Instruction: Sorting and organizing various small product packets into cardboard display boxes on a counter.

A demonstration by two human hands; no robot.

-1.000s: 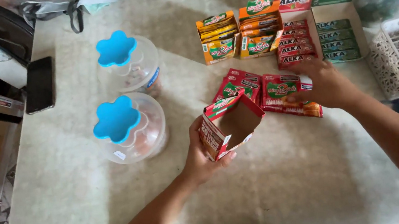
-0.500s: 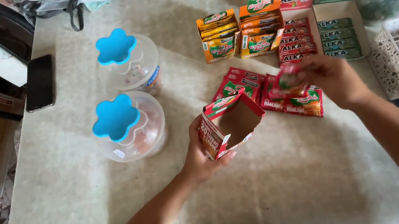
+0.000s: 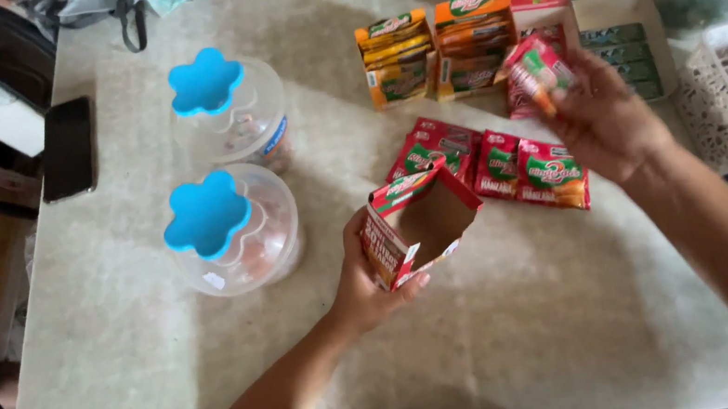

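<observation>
Right hand (image 3: 606, 121) has lifted a blurred red sachet (image 3: 538, 69).

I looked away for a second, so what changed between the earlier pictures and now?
The right hand closed on a red sachet from the pile and lifted it up off the table. The left hand kept holding the open red box; the two blue-lidded jars stayed put.
</observation>
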